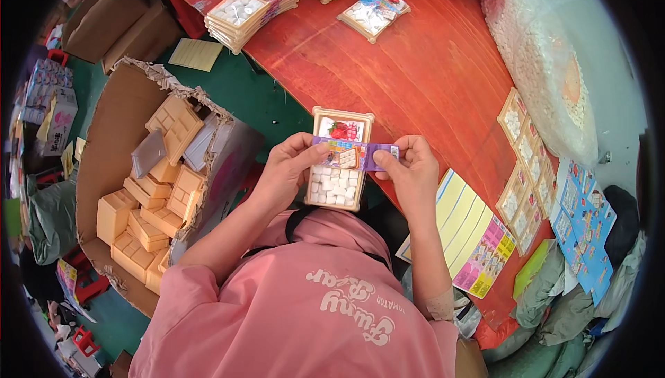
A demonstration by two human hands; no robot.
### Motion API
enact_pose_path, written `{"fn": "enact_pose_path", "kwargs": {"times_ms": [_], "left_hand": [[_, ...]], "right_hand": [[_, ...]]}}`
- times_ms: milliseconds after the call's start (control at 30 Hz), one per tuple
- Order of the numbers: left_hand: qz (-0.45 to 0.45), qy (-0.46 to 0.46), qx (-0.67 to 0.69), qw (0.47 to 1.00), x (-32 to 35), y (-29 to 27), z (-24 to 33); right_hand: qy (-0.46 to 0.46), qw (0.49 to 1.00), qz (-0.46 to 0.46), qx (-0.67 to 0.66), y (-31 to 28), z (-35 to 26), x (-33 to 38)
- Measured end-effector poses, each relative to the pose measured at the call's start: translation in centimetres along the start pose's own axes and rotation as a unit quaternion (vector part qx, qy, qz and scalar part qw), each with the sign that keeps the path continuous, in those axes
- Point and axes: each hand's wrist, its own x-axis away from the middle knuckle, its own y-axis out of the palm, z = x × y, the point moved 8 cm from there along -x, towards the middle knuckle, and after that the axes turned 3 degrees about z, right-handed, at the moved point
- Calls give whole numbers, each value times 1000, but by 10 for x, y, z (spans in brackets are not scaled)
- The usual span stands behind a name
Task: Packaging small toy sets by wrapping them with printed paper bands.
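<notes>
My left hand [285, 170] and my right hand [413, 170] together hold a purple printed label strip [353, 154] stretched across a beige plastic tray pack [338, 160]. The pack holds small white pieces in its lower half and a picture card in its upper half. Each hand pinches one end of the strip, just above the near edge of the red-brown table [415, 66]. My pink sleeves come up from below.
A torn cardboard box [111, 142] of empty beige trays stands at my left. Stacks of finished packs [253, 7] lie at the table's far side. Filled trays [523, 170], a label sheet [471, 232] and a bag of white pieces [540, 59] lie at the right.
</notes>
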Motion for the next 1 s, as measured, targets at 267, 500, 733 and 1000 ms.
{"fn": "enact_pose_path", "kwargs": {"times_ms": [267,500,733,1000], "left_hand": [[-83,-179,326,925,14,34,-15],[-188,-262,407,855,12,41,-23],[-196,-262,376,867,4,37,-16],[-63,-29,164,984,-20,29,29]], "right_hand": [[107,966,-137,-190,42,-9,6],[72,965,-173,-181,59,-25,6],[100,964,-178,-172,62,-24,-5],[14,974,-125,-188,31,-42,-3]]}}
